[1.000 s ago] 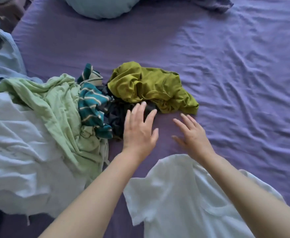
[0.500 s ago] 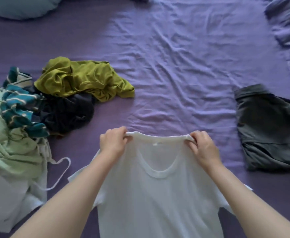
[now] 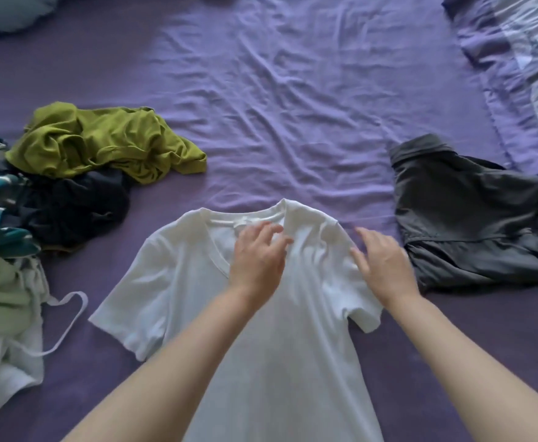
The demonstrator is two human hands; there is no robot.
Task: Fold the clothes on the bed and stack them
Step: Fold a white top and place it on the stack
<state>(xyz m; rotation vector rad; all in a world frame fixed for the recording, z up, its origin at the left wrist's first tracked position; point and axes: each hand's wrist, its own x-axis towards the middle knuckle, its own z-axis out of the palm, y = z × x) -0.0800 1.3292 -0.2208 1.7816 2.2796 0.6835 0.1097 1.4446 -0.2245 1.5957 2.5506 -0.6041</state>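
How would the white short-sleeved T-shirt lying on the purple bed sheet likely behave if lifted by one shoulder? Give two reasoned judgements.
The white short-sleeved T-shirt would probably go floppy and drape: it already wrinkles near the collar beside the left hand and right hand. It likely weighs little, since the cloth looks thin and lies flat on the purple bed sheet.

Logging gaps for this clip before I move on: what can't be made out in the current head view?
- White T-shirt: hem cut off by the bottom edge; the forearms cover its middle.
- Left hand: fingers motion-blurred, contact with the shirt unclear.
- Pile at left: cut off by the left edge; garment count and types untellable.
- Dark garment: mostly under the olive top, type unclear.
- Grey shorts: right part runs off the frame.
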